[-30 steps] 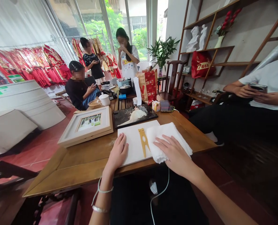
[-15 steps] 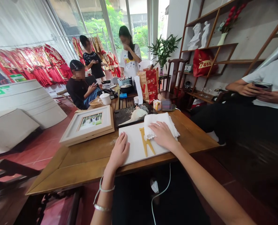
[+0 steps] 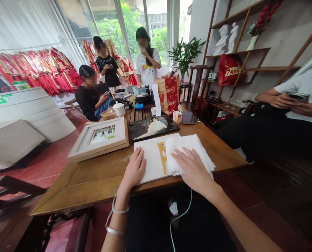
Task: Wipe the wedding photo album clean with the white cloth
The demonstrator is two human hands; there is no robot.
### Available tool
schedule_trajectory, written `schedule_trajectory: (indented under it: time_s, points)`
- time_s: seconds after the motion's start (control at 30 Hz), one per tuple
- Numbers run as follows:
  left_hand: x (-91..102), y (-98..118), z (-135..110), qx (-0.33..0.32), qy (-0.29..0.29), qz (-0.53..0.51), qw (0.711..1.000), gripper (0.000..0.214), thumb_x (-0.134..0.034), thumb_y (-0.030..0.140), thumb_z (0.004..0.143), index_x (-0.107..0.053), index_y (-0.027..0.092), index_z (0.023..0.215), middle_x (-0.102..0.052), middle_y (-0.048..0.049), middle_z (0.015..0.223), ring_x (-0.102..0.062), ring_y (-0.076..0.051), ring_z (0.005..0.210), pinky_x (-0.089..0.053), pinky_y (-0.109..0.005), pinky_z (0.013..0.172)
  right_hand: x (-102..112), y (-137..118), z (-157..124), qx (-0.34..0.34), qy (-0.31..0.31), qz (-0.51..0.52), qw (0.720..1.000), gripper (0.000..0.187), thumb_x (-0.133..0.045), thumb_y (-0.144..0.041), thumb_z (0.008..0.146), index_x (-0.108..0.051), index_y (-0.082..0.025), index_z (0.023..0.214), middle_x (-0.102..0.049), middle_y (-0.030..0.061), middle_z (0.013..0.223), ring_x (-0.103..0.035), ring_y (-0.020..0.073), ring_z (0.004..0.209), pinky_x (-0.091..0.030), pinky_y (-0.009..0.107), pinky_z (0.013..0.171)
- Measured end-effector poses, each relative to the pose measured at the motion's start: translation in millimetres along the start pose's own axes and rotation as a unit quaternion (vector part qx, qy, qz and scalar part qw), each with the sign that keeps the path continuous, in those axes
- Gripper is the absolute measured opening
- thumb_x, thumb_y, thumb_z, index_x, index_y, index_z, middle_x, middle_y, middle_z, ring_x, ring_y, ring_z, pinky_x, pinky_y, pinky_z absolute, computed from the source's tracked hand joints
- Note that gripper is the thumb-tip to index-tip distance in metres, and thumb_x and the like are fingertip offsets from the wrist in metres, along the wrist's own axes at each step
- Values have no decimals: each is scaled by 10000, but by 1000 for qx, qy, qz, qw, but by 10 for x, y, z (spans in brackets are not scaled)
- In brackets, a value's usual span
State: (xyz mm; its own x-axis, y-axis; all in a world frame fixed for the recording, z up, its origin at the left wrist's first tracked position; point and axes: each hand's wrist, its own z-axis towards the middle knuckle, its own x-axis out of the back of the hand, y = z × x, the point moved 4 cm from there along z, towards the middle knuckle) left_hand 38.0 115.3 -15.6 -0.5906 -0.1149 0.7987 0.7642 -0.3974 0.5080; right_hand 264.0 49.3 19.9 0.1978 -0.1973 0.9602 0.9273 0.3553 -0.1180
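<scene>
A white board (image 3: pixel 152 159) lies flat near the table's front edge, with a yellow figure (image 3: pixel 161 154) on its surface that is partly covered. My left hand (image 3: pixel 136 167) rests on the board's left edge, its fingers stretched out and holding nothing. Over the board's right part, and past its edge, spreads a white cloth (image 3: pixel 198 148). On top of the cloth lies my right hand (image 3: pixel 191 166), flat with the fingers apart. The board's right end is hidden under the cloth.
Behind the board, a dark picture panel (image 3: pixel 145 130) lies on the wooden table (image 3: pixel 92 182). Stacked frames (image 3: pixel 100 138) stand to the left. Farther back are a white lidded mug (image 3: pixel 118 109) and a red paper bag (image 3: pixel 168 94). Several people are around the table.
My right hand and the white cloth have moved toward me and to the right across the board, covering more of the yellow figure's lower right part. My left hand has stayed in place.
</scene>
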Motion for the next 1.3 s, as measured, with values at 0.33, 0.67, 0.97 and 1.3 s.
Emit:
schedule_trajectory:
  time_s: [0.33,0.67,0.97,1.3]
  points:
    - [30,3,-1,2,-6,1,1000,489,-384,314,907,-453,127,1353,-355,-155,1498,-259,-265,1415,-211,-496,1154,-1,31,33,-3,8,19,1000,701,-468,-20,629,-494,-162,1315,-462,66,1423,-304,309,1333,-209,534,1118]
    - [31,24,4,10,-10,6,1000,508,-369,319,906,-446,91,1353,-342,-177,1499,-256,-271,1416,-210,-489,1156,-61,56,268,-19,13,8,1000,642,-498,-39,672,-505,-139,1305,-471,80,1417,-312,327,1321,-196,530,1112]
    - [24,9,-3,4,3,-8,1000,485,-392,314,905,-454,143,1354,-362,-143,1496,-270,-264,1412,-208,-492,1156,-53,-21,143,-29,24,-6,999,656,-484,-38,669,-484,-138,1318,-463,90,1420,-292,324,1340,-187,534,1115]
    - [37,30,-1,8,-2,-10,1000,491,-389,313,903,-457,123,1350,-367,-153,1492,-266,-267,1413,-207,-489,1158,-36,-27,-58,-12,33,9,999,679,-460,-36,654,-479,-151,1323,-454,71,1427,-282,310,1346,-194,532,1125]
